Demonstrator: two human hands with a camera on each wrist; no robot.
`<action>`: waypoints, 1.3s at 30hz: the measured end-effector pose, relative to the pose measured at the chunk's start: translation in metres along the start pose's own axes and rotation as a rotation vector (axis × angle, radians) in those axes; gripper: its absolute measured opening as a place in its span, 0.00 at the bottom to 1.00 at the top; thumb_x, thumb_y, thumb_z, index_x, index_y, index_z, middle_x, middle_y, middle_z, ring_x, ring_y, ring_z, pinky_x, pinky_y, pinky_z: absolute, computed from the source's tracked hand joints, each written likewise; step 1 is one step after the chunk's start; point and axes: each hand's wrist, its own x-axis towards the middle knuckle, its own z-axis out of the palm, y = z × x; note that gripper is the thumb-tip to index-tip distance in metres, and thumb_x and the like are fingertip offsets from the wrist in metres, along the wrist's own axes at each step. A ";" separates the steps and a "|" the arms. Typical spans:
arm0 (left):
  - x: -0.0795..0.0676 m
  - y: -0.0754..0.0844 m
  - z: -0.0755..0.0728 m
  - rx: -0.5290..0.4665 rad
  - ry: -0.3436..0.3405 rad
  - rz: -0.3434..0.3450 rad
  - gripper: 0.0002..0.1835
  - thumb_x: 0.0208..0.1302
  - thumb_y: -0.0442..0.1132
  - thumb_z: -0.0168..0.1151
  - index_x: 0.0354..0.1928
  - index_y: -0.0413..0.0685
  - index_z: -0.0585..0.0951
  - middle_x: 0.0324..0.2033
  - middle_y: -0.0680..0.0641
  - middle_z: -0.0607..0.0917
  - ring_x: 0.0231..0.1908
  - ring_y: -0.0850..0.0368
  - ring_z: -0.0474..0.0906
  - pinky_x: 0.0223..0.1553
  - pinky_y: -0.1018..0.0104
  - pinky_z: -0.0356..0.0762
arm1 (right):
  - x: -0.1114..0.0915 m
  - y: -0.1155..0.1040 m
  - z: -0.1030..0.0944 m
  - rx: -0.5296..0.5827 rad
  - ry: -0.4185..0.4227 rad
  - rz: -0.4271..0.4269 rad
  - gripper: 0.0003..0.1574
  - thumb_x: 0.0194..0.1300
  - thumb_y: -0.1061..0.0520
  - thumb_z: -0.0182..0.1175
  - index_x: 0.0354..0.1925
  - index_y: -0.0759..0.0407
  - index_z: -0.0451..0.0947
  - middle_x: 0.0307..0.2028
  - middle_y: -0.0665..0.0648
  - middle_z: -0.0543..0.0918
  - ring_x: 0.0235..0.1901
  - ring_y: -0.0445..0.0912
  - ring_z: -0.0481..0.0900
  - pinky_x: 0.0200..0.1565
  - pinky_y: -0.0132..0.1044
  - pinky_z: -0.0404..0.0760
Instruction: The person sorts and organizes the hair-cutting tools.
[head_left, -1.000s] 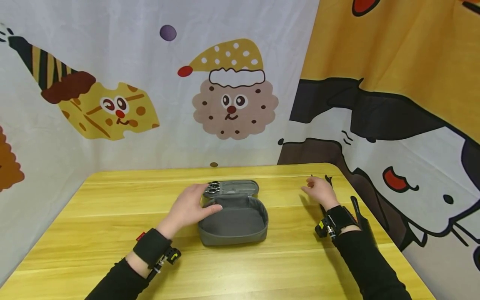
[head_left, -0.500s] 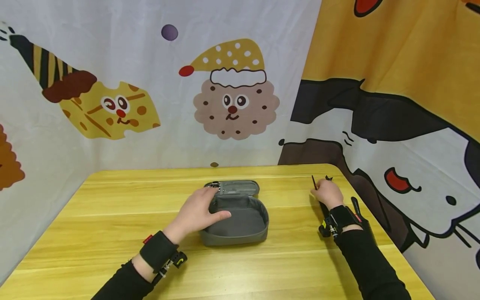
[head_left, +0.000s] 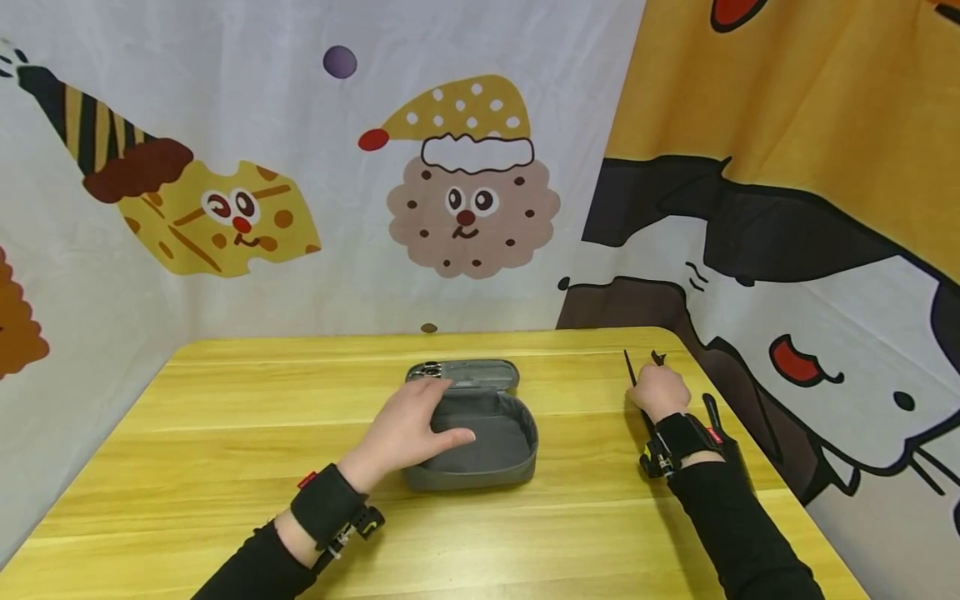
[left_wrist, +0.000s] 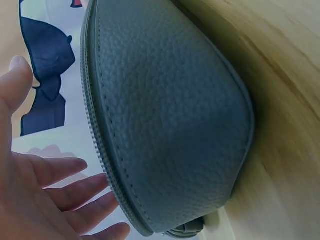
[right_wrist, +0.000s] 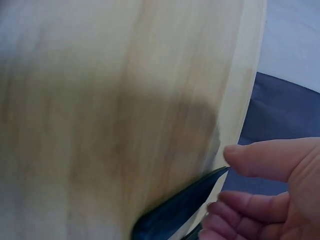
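Note:
In the head view, a grey zip pouch (head_left: 471, 475) stands with its lid (head_left: 480, 374) folded back. Its body shows a bare grey lining. Metal scissor-like loops (head_left: 431, 371) sit at the lid's left end. My left hand (head_left: 405, 425) is over the pouch's left side, fingers spread and thumb apart; in the left wrist view its fingertips are beside the zipped rim (left_wrist: 102, 150). At the table's right, my right hand (head_left: 660, 392) hovers around a slim dark object (right_wrist: 182, 205) with a pointed tip. A gap shows between thumb and half-bent fingers; any contact is unclear.
The yellow wooden table (head_left: 262, 400) carries everything. A black item with a slim handle (head_left: 711, 410) lies by the right edge, partly behind the right sleeve. A small forked dark tip (head_left: 658, 358) shows beyond the right hand. A cartoon-printed curtain (head_left: 465, 50) hangs behind.
My left hand has slid rightward across the pouch's left side. My right hand has shifted slightly right and lower, onto the slim dark object, with fingers more bent. The pouch has stayed put.

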 end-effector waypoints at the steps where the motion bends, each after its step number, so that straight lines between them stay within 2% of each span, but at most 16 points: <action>1: 0.000 0.000 0.001 0.002 -0.002 0.001 0.48 0.60 0.70 0.59 0.68 0.37 0.70 0.64 0.36 0.73 0.67 0.39 0.64 0.69 0.47 0.58 | -0.001 0.000 0.000 -0.001 -0.005 0.001 0.20 0.63 0.54 0.61 0.43 0.72 0.80 0.40 0.73 0.79 0.37 0.64 0.78 0.28 0.55 0.79; 14: 0.004 0.008 0.005 -0.011 -0.026 0.005 0.48 0.60 0.70 0.59 0.69 0.37 0.69 0.65 0.36 0.72 0.67 0.38 0.64 0.69 0.46 0.58 | -0.002 0.000 -0.002 -0.047 -0.064 -0.007 0.13 0.63 0.61 0.54 0.38 0.71 0.81 0.33 0.66 0.78 0.30 0.56 0.73 0.25 0.45 0.74; 22: 0.011 0.015 0.010 -0.002 -0.046 0.030 0.50 0.59 0.74 0.56 0.69 0.39 0.69 0.65 0.38 0.73 0.66 0.40 0.66 0.68 0.49 0.61 | 0.002 -0.002 0.000 -0.052 -0.068 -0.009 0.12 0.64 0.63 0.54 0.38 0.70 0.81 0.33 0.66 0.78 0.29 0.55 0.74 0.24 0.44 0.73; 26: 0.014 0.018 0.012 -0.001 -0.056 0.045 0.50 0.59 0.73 0.57 0.69 0.39 0.70 0.63 0.38 0.74 0.65 0.41 0.67 0.67 0.50 0.63 | 0.003 -0.003 0.000 -0.058 -0.069 -0.009 0.13 0.63 0.62 0.55 0.40 0.71 0.81 0.33 0.66 0.78 0.30 0.56 0.74 0.24 0.44 0.74; 34: 0.015 0.024 0.018 0.044 -0.103 0.051 0.48 0.59 0.70 0.61 0.69 0.38 0.69 0.64 0.36 0.73 0.63 0.38 0.69 0.63 0.46 0.68 | 0.003 -0.006 -0.001 -0.076 -0.063 -0.011 0.11 0.62 0.62 0.56 0.38 0.70 0.81 0.30 0.64 0.76 0.27 0.54 0.72 0.23 0.42 0.71; 39: 0.015 0.029 0.022 0.072 -0.108 0.075 0.49 0.60 0.71 0.59 0.70 0.39 0.68 0.64 0.37 0.72 0.64 0.40 0.68 0.64 0.47 0.66 | 0.003 -0.007 -0.002 -0.075 -0.060 -0.019 0.11 0.62 0.62 0.56 0.37 0.70 0.81 0.31 0.64 0.76 0.28 0.55 0.73 0.23 0.43 0.72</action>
